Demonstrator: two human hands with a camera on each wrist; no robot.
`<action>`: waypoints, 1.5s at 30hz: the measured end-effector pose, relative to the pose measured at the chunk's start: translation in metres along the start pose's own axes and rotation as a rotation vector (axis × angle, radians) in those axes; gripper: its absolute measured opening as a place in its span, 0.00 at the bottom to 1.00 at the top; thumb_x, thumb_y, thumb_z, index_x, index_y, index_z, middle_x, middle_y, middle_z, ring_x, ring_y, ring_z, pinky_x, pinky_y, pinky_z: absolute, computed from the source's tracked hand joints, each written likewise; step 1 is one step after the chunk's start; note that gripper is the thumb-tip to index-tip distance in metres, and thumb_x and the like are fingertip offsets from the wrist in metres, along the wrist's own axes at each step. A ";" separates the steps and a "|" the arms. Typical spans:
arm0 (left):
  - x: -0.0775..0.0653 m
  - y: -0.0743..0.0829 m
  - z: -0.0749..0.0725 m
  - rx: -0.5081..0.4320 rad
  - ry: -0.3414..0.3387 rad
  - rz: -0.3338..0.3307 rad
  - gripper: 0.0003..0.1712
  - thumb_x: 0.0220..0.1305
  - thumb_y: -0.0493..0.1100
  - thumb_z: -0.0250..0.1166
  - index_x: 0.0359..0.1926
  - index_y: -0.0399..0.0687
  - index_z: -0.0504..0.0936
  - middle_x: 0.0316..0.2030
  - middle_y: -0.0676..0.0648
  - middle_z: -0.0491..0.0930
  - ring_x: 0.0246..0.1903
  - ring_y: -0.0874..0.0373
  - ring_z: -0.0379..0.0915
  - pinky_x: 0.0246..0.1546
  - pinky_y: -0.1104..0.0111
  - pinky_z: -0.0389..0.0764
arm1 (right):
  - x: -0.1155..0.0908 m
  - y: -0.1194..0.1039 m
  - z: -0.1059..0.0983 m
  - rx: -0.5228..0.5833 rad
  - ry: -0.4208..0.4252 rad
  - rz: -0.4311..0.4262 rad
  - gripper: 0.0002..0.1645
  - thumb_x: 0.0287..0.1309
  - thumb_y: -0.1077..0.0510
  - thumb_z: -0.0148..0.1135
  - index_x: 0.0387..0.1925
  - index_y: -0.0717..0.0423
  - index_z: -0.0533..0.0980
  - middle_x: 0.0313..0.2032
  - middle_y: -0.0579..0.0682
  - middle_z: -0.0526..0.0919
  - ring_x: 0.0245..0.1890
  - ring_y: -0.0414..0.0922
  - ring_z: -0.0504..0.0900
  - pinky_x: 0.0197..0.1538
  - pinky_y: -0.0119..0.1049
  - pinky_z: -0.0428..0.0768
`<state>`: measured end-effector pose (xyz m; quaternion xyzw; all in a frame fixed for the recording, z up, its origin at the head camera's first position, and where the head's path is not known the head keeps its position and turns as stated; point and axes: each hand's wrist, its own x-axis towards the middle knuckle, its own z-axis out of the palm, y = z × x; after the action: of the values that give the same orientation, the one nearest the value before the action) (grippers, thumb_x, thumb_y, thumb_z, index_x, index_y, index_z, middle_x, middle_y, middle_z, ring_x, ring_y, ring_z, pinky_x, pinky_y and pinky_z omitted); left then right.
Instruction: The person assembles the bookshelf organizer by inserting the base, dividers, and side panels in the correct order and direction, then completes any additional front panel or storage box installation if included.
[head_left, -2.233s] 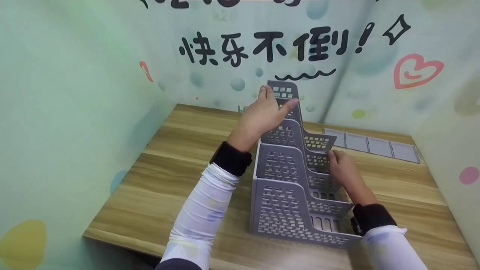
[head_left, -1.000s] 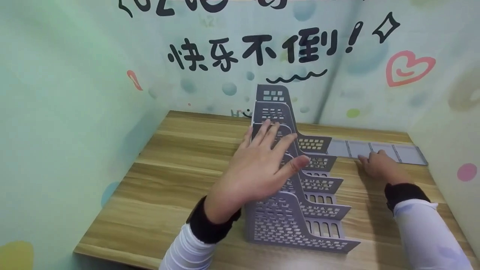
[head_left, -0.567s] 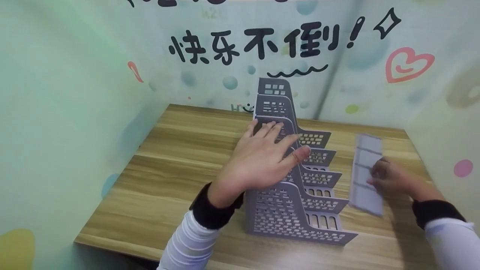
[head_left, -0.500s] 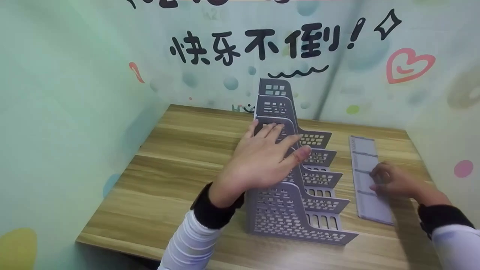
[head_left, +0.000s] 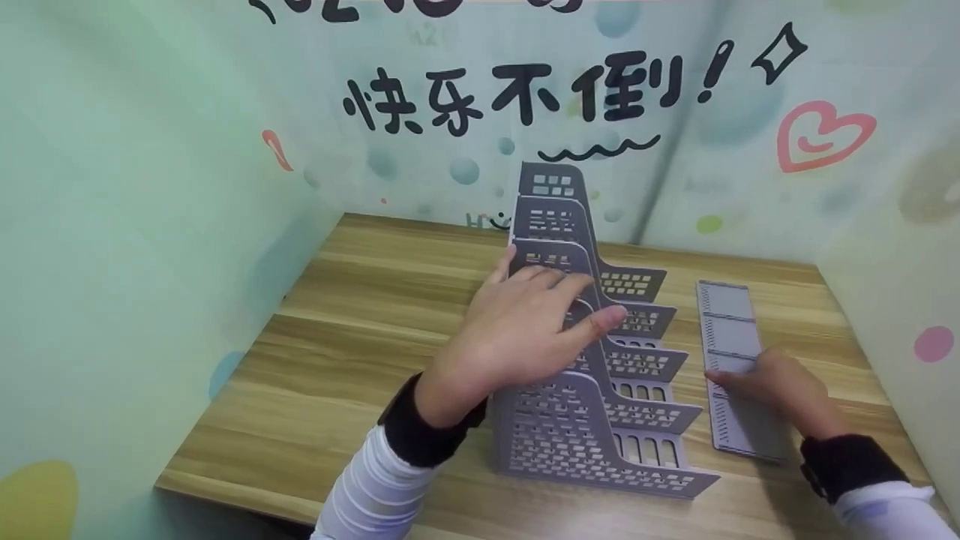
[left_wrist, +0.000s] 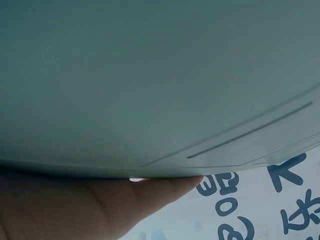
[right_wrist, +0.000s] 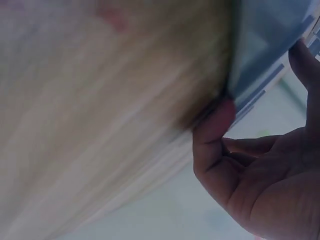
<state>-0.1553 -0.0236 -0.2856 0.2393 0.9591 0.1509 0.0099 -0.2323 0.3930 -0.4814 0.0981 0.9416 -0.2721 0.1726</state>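
A grey perforated file rack (head_left: pixel 559 442) with several upright sections stands in the middle of the table. My left hand (head_left: pixel 517 334) rests against its middle sections, fingers spread and thumb out to the right. In the left wrist view, a smooth pale wall of the rack (left_wrist: pixel 150 90) fills most of the picture above part of the hand (left_wrist: pixel 70 205). A flat, segmented grey panel (head_left: pixel 724 300) lies to the right of the rack, roughly parallel to it. My right hand (head_left: pixel 787 386) grips the panel across its width; bent fingers (right_wrist: pixel 212 120) meet one edge, the thumb the opposite edge.
The wooden table (head_left: pixel 360 322) extends left of the rack and has its front edge close to me. Printed cloth walls (head_left: pixel 420 172) enclose the back and both sides. The rack's low front lips jut toward the panel, with a narrow strip of table between.
My right hand left the rack, took the panel from along the back edge and turned it beside the rack. The left hand came down from the far section to the middle ones.
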 end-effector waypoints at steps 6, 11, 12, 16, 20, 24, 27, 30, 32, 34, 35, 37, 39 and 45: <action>-0.002 -0.003 0.000 -0.052 0.027 0.011 0.44 0.78 0.77 0.38 0.79 0.58 0.70 0.77 0.48 0.72 0.80 0.50 0.64 0.87 0.46 0.28 | -0.009 -0.014 -0.011 -0.011 0.129 -0.221 0.41 0.73 0.56 0.55 0.68 0.90 0.56 0.55 0.90 0.73 0.53 0.78 0.81 0.52 0.67 0.87; -0.003 -0.009 -0.001 -0.269 0.137 0.040 0.33 0.79 0.69 0.52 0.70 0.55 0.79 0.66 0.50 0.84 0.70 0.54 0.77 0.87 0.46 0.31 | -0.053 -0.049 -0.022 -0.008 0.198 -0.322 0.36 0.73 0.63 0.47 0.71 0.88 0.55 0.59 0.90 0.71 0.56 0.79 0.79 0.54 0.69 0.83; -0.003 -0.010 -0.001 -0.301 0.157 0.048 0.31 0.79 0.67 0.54 0.68 0.54 0.81 0.63 0.51 0.87 0.67 0.55 0.80 0.87 0.46 0.32 | -0.062 -0.056 -0.023 0.009 0.209 -0.332 0.36 0.73 0.64 0.47 0.72 0.86 0.55 0.59 0.89 0.72 0.55 0.77 0.80 0.52 0.66 0.84; -0.002 -0.012 -0.002 -0.330 0.195 0.062 0.26 0.79 0.65 0.57 0.62 0.54 0.85 0.54 0.51 0.91 0.60 0.56 0.85 0.88 0.48 0.31 | -0.087 -0.083 -0.024 0.080 0.241 -0.367 0.35 0.74 0.66 0.45 0.76 0.80 0.55 0.62 0.86 0.73 0.52 0.71 0.83 0.48 0.52 0.84; -0.003 -0.012 0.000 -0.327 0.175 0.050 0.27 0.79 0.65 0.57 0.64 0.54 0.83 0.56 0.50 0.90 0.61 0.55 0.84 0.87 0.47 0.29 | -0.095 -0.100 -0.020 0.143 0.220 -0.357 0.38 0.75 0.66 0.40 0.80 0.76 0.49 0.69 0.85 0.67 0.59 0.72 0.79 0.55 0.56 0.82; -0.004 -0.012 0.002 -0.329 0.162 0.047 0.27 0.79 0.65 0.56 0.63 0.55 0.84 0.57 0.51 0.90 0.63 0.55 0.83 0.87 0.47 0.28 | -0.092 -0.106 -0.013 0.165 0.188 -0.362 0.39 0.72 0.68 0.38 0.80 0.78 0.48 0.68 0.85 0.68 0.59 0.71 0.79 0.56 0.55 0.82; -0.005 -0.011 0.002 -0.327 0.161 0.051 0.26 0.79 0.65 0.56 0.62 0.56 0.84 0.56 0.52 0.90 0.62 0.56 0.83 0.87 0.47 0.28 | -0.088 -0.106 -0.009 0.172 0.167 -0.378 0.37 0.70 0.68 0.39 0.77 0.81 0.52 0.63 0.84 0.73 0.54 0.67 0.81 0.49 0.44 0.83; -0.004 -0.010 0.002 -0.317 0.161 0.062 0.25 0.80 0.64 0.56 0.61 0.56 0.85 0.56 0.54 0.90 0.62 0.56 0.83 0.87 0.46 0.28 | -0.086 -0.104 -0.007 0.174 0.159 -0.388 0.35 0.70 0.68 0.40 0.75 0.81 0.57 0.57 0.81 0.78 0.48 0.62 0.83 0.43 0.37 0.81; -0.005 -0.010 0.001 -0.301 0.162 0.067 0.25 0.80 0.64 0.55 0.61 0.56 0.85 0.56 0.54 0.89 0.63 0.57 0.83 0.87 0.45 0.28 | -0.085 -0.104 -0.007 0.165 0.165 -0.400 0.33 0.70 0.67 0.41 0.73 0.81 0.60 0.54 0.80 0.80 0.45 0.58 0.84 0.41 0.36 0.81; -0.005 -0.010 0.000 -0.299 0.165 0.070 0.24 0.80 0.64 0.56 0.61 0.56 0.85 0.56 0.54 0.90 0.63 0.56 0.83 0.87 0.45 0.27 | -0.085 -0.105 -0.007 0.148 0.174 -0.405 0.33 0.71 0.67 0.42 0.73 0.80 0.61 0.52 0.78 0.81 0.43 0.56 0.84 0.40 0.35 0.81; -0.005 -0.010 0.000 -0.299 0.166 0.069 0.24 0.80 0.64 0.56 0.60 0.56 0.85 0.56 0.54 0.90 0.63 0.56 0.83 0.87 0.45 0.27 | -0.084 -0.105 -0.007 0.139 0.181 -0.406 0.33 0.71 0.66 0.43 0.72 0.80 0.62 0.52 0.78 0.82 0.43 0.55 0.84 0.40 0.35 0.81; -0.005 -0.010 0.000 -0.301 0.168 0.068 0.24 0.80 0.64 0.56 0.60 0.56 0.85 0.55 0.54 0.90 0.63 0.55 0.83 0.87 0.46 0.27 | -0.085 -0.107 -0.007 0.128 0.185 -0.405 0.33 0.71 0.66 0.43 0.73 0.79 0.62 0.52 0.77 0.82 0.42 0.54 0.84 0.41 0.36 0.81; -0.005 -0.011 0.000 -0.298 0.162 0.065 0.25 0.80 0.64 0.56 0.61 0.56 0.84 0.55 0.54 0.90 0.63 0.55 0.83 0.87 0.45 0.27 | -0.085 -0.108 -0.007 0.120 0.189 -0.398 0.33 0.70 0.66 0.43 0.73 0.79 0.62 0.51 0.77 0.82 0.42 0.54 0.84 0.40 0.37 0.81; -0.005 -0.009 0.001 -0.283 0.148 0.074 0.25 0.80 0.64 0.55 0.61 0.56 0.84 0.54 0.54 0.90 0.63 0.56 0.83 0.86 0.43 0.27 | -0.088 -0.108 -0.008 0.135 0.155 -0.351 0.37 0.72 0.66 0.38 0.78 0.80 0.52 0.62 0.84 0.74 0.51 0.65 0.83 0.49 0.48 0.84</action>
<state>-0.1553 -0.0331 -0.2890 0.2589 0.9170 0.3018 -0.0330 -0.1832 0.2992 -0.3904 -0.0357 0.9344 -0.3520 0.0424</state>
